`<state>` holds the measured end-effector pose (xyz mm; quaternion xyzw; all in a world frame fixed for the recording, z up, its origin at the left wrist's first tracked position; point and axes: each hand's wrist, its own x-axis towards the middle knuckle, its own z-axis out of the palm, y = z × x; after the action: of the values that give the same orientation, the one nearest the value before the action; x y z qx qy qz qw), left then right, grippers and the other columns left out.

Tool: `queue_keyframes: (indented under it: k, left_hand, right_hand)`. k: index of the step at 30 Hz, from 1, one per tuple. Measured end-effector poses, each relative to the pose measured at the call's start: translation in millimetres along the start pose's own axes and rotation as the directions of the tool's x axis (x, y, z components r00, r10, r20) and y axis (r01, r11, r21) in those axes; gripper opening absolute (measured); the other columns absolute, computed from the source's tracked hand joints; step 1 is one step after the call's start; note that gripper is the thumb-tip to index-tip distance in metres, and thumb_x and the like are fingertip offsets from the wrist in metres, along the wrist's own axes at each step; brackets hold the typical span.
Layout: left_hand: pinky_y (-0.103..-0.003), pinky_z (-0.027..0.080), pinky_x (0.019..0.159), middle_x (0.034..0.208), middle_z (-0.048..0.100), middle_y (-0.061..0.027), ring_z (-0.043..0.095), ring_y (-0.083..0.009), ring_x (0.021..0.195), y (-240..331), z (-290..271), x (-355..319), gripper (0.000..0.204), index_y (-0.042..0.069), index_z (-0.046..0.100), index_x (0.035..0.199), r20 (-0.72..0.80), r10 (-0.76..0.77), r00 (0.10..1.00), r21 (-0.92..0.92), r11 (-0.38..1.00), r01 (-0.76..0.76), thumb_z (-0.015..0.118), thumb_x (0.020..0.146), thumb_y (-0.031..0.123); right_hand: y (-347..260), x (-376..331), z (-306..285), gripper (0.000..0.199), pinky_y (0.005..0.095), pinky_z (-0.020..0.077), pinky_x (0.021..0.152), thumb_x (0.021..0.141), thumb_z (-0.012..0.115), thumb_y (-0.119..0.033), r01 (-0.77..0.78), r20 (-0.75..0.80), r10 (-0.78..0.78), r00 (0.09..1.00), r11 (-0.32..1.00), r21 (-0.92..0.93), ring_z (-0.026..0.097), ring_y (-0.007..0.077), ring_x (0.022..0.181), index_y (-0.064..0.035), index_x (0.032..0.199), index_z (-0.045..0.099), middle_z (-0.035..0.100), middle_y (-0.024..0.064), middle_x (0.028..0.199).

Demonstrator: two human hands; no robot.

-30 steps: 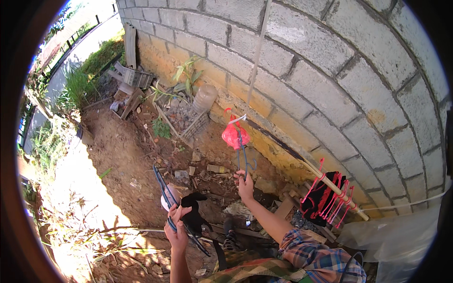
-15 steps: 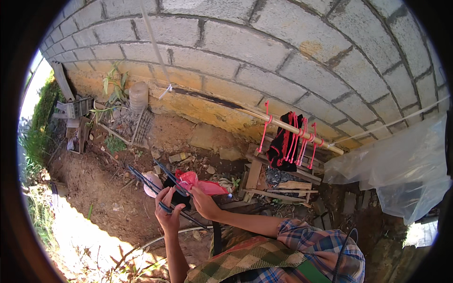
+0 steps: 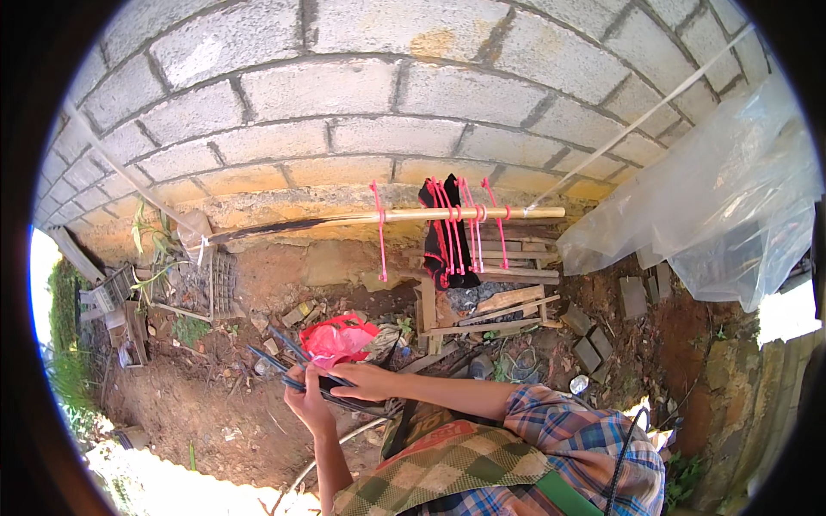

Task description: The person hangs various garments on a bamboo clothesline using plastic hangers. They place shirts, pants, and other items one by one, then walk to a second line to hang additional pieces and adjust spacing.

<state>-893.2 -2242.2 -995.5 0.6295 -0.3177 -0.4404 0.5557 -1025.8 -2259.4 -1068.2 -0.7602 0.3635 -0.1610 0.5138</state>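
My left hand (image 3: 307, 401) is closed around several thin dark blue bars that look like clothes hangers (image 3: 272, 359). Just to its right, my right hand (image 3: 368, 381) has its fingers closed at the other end of these hangers. A bright pink and red cloth (image 3: 337, 340) bunches up right beyond my fingertips and hides part of the hangers. Farther off, a wooden pole (image 3: 396, 216) hangs level with several pink hangers (image 3: 381, 232) on it. A black garment with red edging (image 3: 436, 245) hangs among them.
White cords (image 3: 594, 148) hold up the pole before a grey block wall (image 3: 327, 90). Wooden slats (image 3: 495, 329) lie below the garment. At right hangs clear plastic sheeting (image 3: 680, 206). A wire crate (image 3: 223, 285) and rubble lie on the dirt at left.
The view has turned, so the pole now lies level. My right hand has moved closer to my left. The pink cloth looks more bunched, and the black and pale pink cloth no longer shows.
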Motion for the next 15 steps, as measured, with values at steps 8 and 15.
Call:
queue_keyframes:
  k: [8, 15]
  left_hand:
    - [-0.03, 0.04, 0.086, 0.077, 0.063, -0.0071, 0.055, -0.0133, 0.086, 10.7, -0.7, 1.9, 0.017, -0.005, 0.061, 0.087, -0.135, 0.043, 0.99, 0.004, 0.999, -0.042, 0.05, 0.089, 0.007]
    - [-0.031, 0.039, 0.087, 0.067, 0.061, -0.0047, 0.055, -0.0134, 0.08, 11.3, 3.4, 6.9, 0.016, -0.005, 0.062, 0.087, -0.097, 0.097, 0.991, 0.049, 0.995, -0.092, 0.051, 0.088, 0.007]
  right_hand:
    - [90.1, -53.0, -149.7, 0.037, 0.0422, 0.0352, 0.091, 0.084, 0.057, -0.014, -0.448, -0.996, -0.014, 0.084, 0.892, -0.05, 0.046, 0.0364, 0.103, 0.0028, 0.116, 0.046, 0.051, 0.0203, 0.108]
    - [134.4, -36.9, -186.1, 0.082, 0.0461, 0.0377, 0.089, 0.069, 0.076, -0.032, -0.777, -0.943, 0.322, -0.076, 0.574, 0.259, 0.043, 0.0359, 0.111, -0.0001, 0.131, 0.033, 0.043, 0.0192, 0.119]
